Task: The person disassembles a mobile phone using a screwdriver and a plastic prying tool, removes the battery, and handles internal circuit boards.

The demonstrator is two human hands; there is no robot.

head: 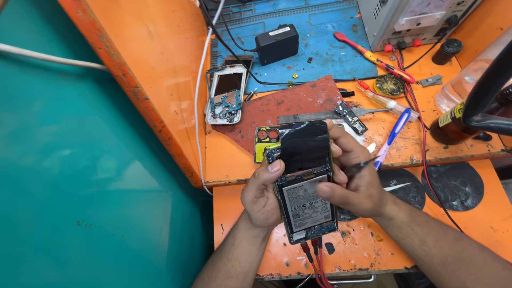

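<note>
The opened rectangular phone (305, 188) shows a glossy black upper panel, a grey battery label and a blue circuit strip along its near edge, with red leads (314, 261) trailing from it. Just left of it lies a yellow camera frame (262, 143) with two red rings. The scuffed orange wooden workbench (234, 160) carries dark round stains on the right, a dull red rectangular mat (288, 106) and, farther away, a blue work mat (325, 48) under a black plastic box (276, 44). A red-and-yellow screwdriver (373, 57) lies far right; a blue-and-white pen (393, 137) nearer. The floor (69, 160) at left is teal.
</note>
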